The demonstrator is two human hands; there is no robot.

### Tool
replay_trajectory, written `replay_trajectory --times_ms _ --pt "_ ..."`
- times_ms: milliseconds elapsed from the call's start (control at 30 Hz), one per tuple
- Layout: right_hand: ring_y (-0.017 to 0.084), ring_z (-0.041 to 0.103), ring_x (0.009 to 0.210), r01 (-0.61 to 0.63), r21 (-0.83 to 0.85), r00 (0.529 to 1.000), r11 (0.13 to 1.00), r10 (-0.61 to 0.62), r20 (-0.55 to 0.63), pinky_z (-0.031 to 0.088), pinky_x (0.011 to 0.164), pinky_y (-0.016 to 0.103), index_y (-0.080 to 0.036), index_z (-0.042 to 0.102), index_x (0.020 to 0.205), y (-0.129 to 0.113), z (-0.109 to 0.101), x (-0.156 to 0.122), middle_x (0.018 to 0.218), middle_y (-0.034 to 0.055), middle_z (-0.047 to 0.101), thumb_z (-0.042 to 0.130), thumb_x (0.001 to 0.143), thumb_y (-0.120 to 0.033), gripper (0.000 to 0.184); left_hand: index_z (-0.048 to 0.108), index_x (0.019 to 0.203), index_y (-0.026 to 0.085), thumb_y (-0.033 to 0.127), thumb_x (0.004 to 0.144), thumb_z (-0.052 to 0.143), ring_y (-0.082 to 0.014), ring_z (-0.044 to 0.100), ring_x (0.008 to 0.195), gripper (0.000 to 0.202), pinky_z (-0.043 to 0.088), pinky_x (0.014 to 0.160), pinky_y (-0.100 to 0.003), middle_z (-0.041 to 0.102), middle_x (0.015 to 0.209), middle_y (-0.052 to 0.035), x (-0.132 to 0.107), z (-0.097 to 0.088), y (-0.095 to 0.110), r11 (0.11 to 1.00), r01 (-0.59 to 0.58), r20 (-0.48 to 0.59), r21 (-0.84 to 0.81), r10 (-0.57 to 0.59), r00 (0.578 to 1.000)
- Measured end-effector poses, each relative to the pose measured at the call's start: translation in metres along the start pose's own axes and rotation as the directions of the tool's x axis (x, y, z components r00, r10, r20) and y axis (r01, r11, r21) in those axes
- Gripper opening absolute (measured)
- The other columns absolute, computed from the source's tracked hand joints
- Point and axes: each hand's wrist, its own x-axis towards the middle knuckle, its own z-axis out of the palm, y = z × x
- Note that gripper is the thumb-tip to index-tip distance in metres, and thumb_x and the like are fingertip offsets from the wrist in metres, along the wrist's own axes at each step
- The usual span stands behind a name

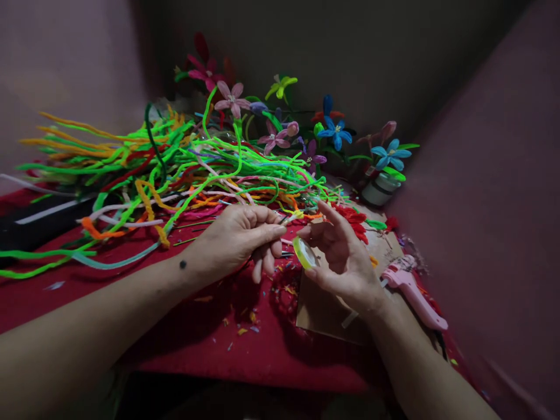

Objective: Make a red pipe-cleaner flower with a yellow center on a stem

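My left hand [245, 236] is closed, thumb and forefinger pinching a thin stem-like piece with a yellow tip [294, 217]. My right hand [341, 251] cups a small roll of yellow-green tape [305, 253] in its fingers. Both hands meet over a red cloth-covered table [184, 326], just in front of a big heap of pipe cleaners [175, 169] in green, orange, pink and white.
Finished pipe-cleaner flowers [336, 133] in pink, blue, purple and yellow stand at the back, some in a small pot [380, 189]. A pink glue gun [413, 289] lies at the right beside a piece of cardboard [324, 309]. Red trimmings [354, 219] and scraps litter the cloth.
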Motion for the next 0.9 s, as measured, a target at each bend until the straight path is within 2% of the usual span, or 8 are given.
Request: replay_trajectory --times_ms 133,233,433,500,567,667,800,900 --pt "0.022 0.053 0.104 -0.003 -0.041 1.0 0.999 0.004 0.004 0.043 0.091 0.041 -0.031 0.03 0.138 0.001 0.001 -0.001 0.108 0.006 0.053 0.067 0.066 -0.012 0.083 0.051 0.067 0.013 0.019 0.086 0.047 -0.011 0.057 0.035 0.02 0.044 0.034 -0.016 0.062 0.047 -0.0022 -0.001 0.006 -0.002 1.0 0.021 0.026 0.011 -0.021 0.999" --pt "0.023 0.053 0.103 0.029 -0.08 0.999 0.996 -0.027 0.02 0.043 0.092 0.042 -0.03 0.028 0.139 0.002 0.002 -0.001 0.106 0.0061 0.053 0.066 0.067 -0.011 0.084 0.052 0.068 0.014 0.023 0.086 0.049 -0.0102 0.056 0.035 0.02 0.044 0.034 -0.016 0.063 0.048 -0.0025 -0.001 0.008 -0.005 0.999 0.046 0.043 0.026 -0.047 0.998" --pt "0.02 0.054 0.098 -0.003 -0.082 0.999 0.997 0.005 0.034 0.044 0.087 0.038 -0.031 0.028 0.139 0.001 0.004 -0.002 0.105 0.0047 0.055 0.067 0.067 -0.011 0.085 0.05 0.065 0.016 0.032 0.084 0.054 -0.0069 0.046 0.026 0.025 0.034 0.026 -0.012 0.055 0.038 0.0032 -0.003 0.007 -0.011 0.99 0.134 0.052 -0.051 -0.131 0.99" --pt "0.018 0.055 0.091 -0.082 -0.061 0.996 0.995 0.084 0.024 0.046 0.082 0.035 -0.034 0.036 0.136 0.002 0.002 -0.002 0.103 0.0029 0.056 0.066 0.07 -0.014 0.076 0.049 0.063 0.016 0.031 0.085 0.053 -0.0073 0.045 0.025 0.027 0.034 0.025 -0.012 0.053 0.036 0.0038 -0.003 0.007 -0.01 0.978 0.149 0.075 -0.143 -0.139 0.987" --pt "0.017 0.055 0.086 -0.189 -0.041 0.981 0.981 0.19 0.039 0.047 0.074 0.033 -0.033 0.051 0.125 0.004 0.0 -0.002 0.1 0.002 0.057 0.064 0.074 -0.019 0.055 0.05 0.062 0.016 0.031 0.085 0.053 -0.008 0.046 0.024 0.027 0.034 0.024 -0.012 0.053 0.035 0.0036 -0.004 0.006 -0.009 0.963 0.15 0.09 -0.226 -0.132 0.987" --pt "0.019 0.055 0.094 -0.259 -0.013 0.963 0.966 0.26 0.065 0.046 0.075 0.032 -0.029 0.067 0.103 0.007 -0.002 -0.001 0.103 0.0021 0.061 0.062 0.077 -0.023 0.027 0.051 0.06 0.016 0.028 0.085 0.053 -0.0082 0.046 0.024 0.028 0.034 0.024 -0.013 0.053 0.034 0.003 -0.004 0.004 -0.008 0.95 0.151 0.114 -0.272 -0.124 0.986" --pt "0.02 0.051 0.11 -0.198 0.044 0.979 0.979 0.195 0.053 0.039 0.092 0.035 -0.024 0.071 0.089 0.006 0.004 0.001 0.11 0.0023 0.061 0.055 0.079 -0.017 0.021 0.051 0.061 0.015 0.026 0.086 0.052 -0.0073 0.046 0.024 0.027 0.034 0.024 -0.012 0.055 0.036 0.0024 -0.004 0.006 -0.008 0.947 0.14 0.139 -0.289 -0.103 0.985" --pt "0.018 0.057 0.093 -0.248 0.165 0.969 0.955 0.246 0.032 0.041 0.088 0.035 -0.022 0.069 0.08 0.005 0.011 0.001 0.091 0.0013 0.065 0.058 0.08 -0.021 0.011 0.051 0.061 0.015 0.025 0.086 0.051 -0.0076 0.047 0.024 0.027 0.034 0.025 -0.011 0.055 0.036 0.0022 -0.003 0.008 -0.01 0.95 0.141 0.137 -0.279 -0.106 0.985"
